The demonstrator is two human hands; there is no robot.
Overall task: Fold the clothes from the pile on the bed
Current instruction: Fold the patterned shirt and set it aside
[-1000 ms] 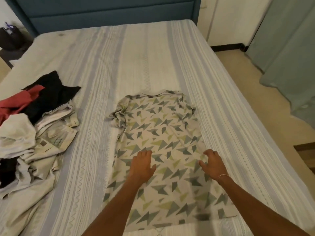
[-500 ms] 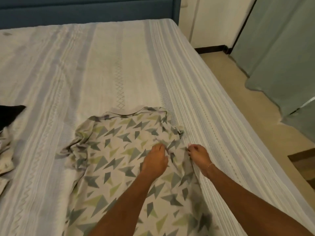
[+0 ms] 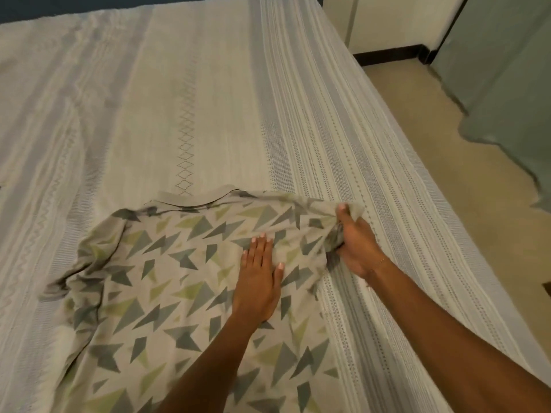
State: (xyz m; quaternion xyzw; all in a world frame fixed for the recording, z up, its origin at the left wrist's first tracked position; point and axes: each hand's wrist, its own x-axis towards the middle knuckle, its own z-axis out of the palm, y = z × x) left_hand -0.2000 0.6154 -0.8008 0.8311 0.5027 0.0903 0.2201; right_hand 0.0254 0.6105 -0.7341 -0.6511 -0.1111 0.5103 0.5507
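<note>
Sleeve ready to fold in

The patterned shirt (image 3: pixel 167 293) lies spread on the striped bed (image 3: pixel 208 99), filling the lower middle of the frame. The left hand (image 3: pixel 259 278) presses flat, fingers straight, likely pinning the cloth as an anchor. The right hand (image 3: pixel 354 242) clutches the bunched sleeve at the shirt's right edge, probably to turn it inward

I observe a home bedroom: a bed (image 3: pixel 208 84) under a striped woven bedspread (image 3: pixel 328 129), beige floor (image 3: pixel 417 120), pale wall (image 3: pixel 387 19), grey-green curtain (image 3: pixel 501 70) alongside.
</note>
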